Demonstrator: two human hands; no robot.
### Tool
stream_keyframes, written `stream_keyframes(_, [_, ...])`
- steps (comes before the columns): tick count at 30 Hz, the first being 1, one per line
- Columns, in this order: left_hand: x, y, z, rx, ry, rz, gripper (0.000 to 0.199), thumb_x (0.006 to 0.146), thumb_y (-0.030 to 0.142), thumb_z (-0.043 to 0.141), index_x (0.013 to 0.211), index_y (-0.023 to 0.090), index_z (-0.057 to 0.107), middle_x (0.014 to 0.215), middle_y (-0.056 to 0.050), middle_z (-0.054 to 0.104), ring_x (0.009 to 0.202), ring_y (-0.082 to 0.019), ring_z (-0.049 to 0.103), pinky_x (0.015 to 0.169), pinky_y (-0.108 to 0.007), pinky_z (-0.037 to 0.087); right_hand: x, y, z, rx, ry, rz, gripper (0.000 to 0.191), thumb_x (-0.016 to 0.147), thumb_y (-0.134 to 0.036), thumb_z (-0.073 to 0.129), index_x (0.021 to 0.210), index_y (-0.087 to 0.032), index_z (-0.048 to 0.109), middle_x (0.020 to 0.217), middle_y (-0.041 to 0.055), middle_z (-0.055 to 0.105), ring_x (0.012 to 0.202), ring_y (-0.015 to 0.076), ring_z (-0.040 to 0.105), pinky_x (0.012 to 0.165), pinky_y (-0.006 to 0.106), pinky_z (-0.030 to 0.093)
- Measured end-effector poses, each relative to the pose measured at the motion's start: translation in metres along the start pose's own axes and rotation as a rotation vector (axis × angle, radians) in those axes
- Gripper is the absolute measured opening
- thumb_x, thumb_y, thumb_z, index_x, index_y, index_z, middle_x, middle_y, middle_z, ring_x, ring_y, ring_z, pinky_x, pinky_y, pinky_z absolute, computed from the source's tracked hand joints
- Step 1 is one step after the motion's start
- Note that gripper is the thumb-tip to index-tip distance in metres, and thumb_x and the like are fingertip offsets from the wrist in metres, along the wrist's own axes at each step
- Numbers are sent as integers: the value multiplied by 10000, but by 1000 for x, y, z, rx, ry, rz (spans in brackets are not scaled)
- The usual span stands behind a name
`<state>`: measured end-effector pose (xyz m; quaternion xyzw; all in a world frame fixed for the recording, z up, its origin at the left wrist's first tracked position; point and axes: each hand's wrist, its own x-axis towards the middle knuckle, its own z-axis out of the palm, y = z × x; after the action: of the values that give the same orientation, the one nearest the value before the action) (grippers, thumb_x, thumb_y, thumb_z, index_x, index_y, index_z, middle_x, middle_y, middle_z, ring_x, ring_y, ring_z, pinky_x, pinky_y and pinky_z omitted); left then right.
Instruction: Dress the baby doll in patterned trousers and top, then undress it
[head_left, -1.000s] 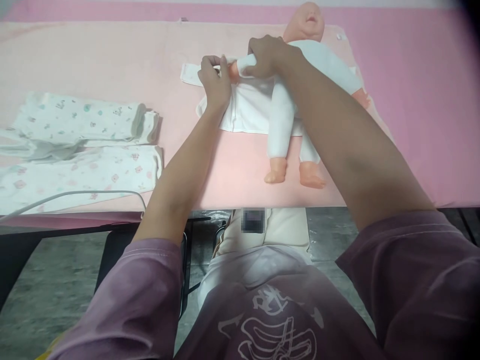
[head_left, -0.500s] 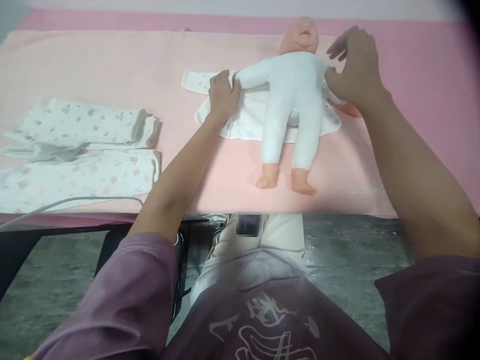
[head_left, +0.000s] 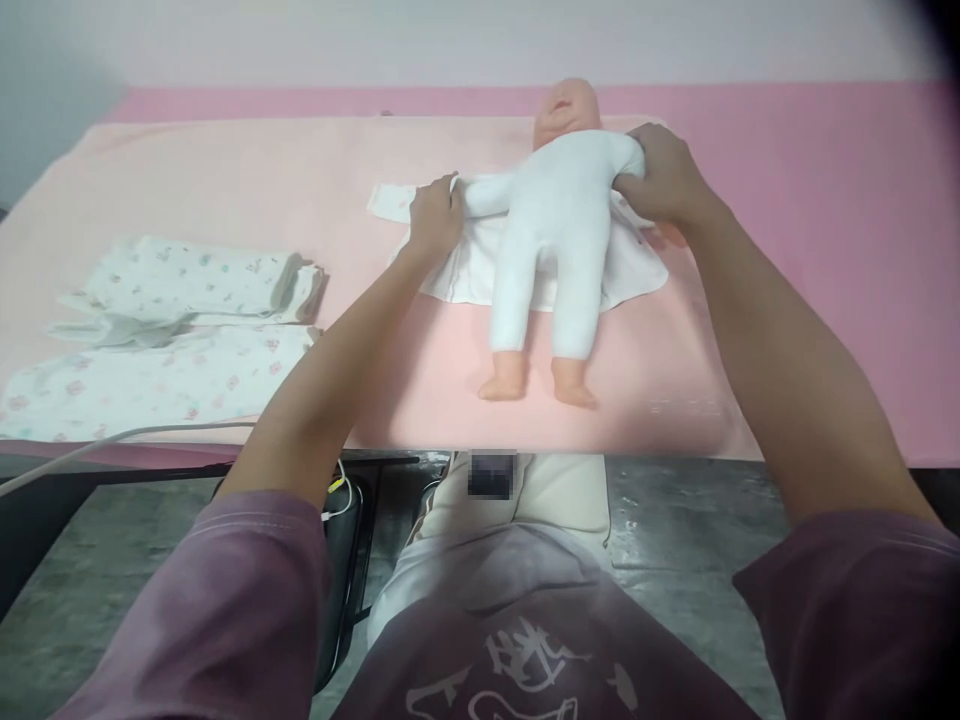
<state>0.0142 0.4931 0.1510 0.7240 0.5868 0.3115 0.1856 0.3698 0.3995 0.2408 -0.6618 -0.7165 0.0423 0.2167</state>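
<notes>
A baby doll (head_left: 559, 215) with a white cloth body lies on its back, head away from me, on a spread white printed shirt (head_left: 471, 262). My left hand (head_left: 436, 218) is closed around the doll's arm on the left, where the shirt's sleeve lies; the doll's hand there is hidden. My right hand (head_left: 664, 178) grips the doll's other upper arm near the shoulder, with the thumb below it. The doll's hand on that side shows just under my wrist.
Folded printed baby clothes (head_left: 195, 280) lie at the left of the peach sheet (head_left: 262, 170), with another printed garment (head_left: 172, 385) nearer me. A pale cable (head_left: 127, 435) crosses the table's front left edge.
My right hand has moved left and closed on the doll's upper arm. The doll has tilted and shifted slightly left against the shirt. My left hand stays at the other arm.
</notes>
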Motion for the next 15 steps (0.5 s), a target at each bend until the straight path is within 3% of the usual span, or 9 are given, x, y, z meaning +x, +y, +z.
stream_keyframes(4, [9,-2,-5,-90,16,75,1044,843,1024,324,1574,380,702,1614,-65,705,1639,-420,476,1439,-551,182,8,-34,-2,116,-14,-35,311,1038,-143,720,1319,-238,622,1548,142,701,1320,280,636,1123,481,513])
stream_keyframes(8, [9,-2,-7,-85,-36,93,1009,885,1001,306,1601,397,680,1591,-90,714,1690,-437,407,1457,-624,93,22,-54,7,125,-66,-62,318,1029,-140,731,1316,-225,625,1551,131,697,1296,264,622,1131,471,508])
stream_keyframes(13, [-5,4,-7,-76,-57,164,945,939,998,306,1656,462,605,1593,-33,716,1738,-343,359,1475,-591,39,28,-38,19,61,-133,-43,424,987,-142,794,1385,-164,650,1494,159,717,1269,271,616,1121,470,481])
stream_keyframes(15, [-8,6,-7,-49,-65,180,941,950,1003,289,1658,465,599,1593,-29,716,1737,-329,371,1475,-589,39,19,-29,24,31,-86,-27,497,956,-168,846,1410,-156,644,1514,186,683,1332,306,587,1160,509,450])
